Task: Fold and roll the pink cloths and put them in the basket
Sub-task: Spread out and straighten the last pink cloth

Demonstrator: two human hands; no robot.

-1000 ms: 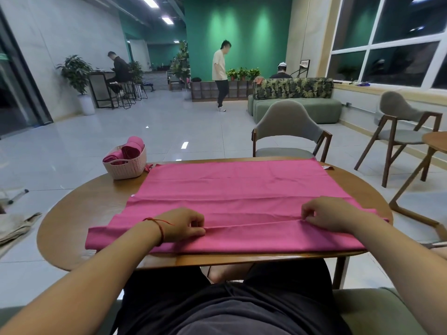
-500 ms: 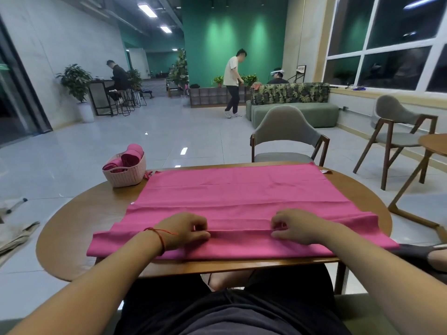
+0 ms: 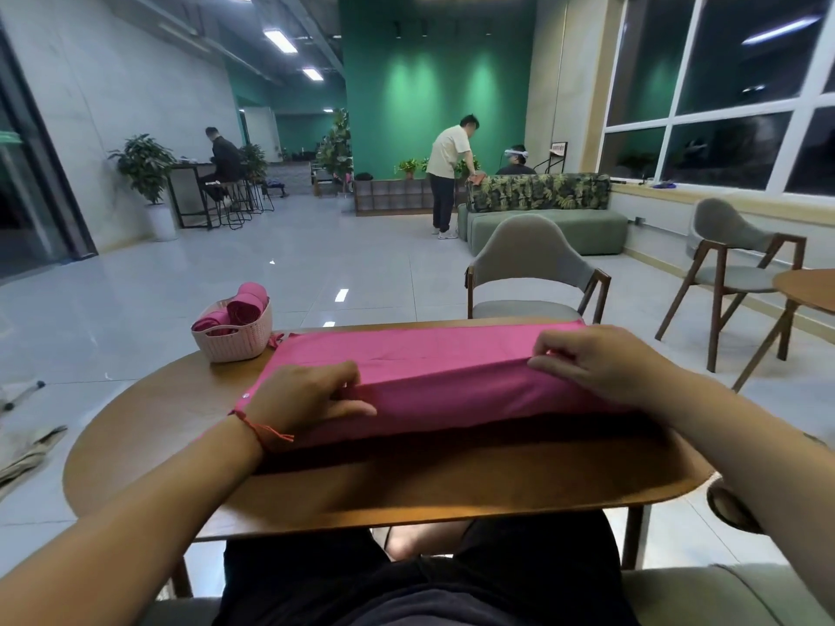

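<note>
two hands pinch one pink cloth along its fold, the left hand and right hand curled on it and holding it raised over the middle of an oval wooden tabletop in a tiled lounge with a green wall. one basket at the far left edge holds three rolled cloths. two grey chairs stand beyond the far edge, and three people are farther back.

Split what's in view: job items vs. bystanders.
Job: pink cloth, gripped by left hand and right hand; pink basket; rolled cloths in it.
Not job: grey chair across the table, second chair at right, green sofa.
</note>
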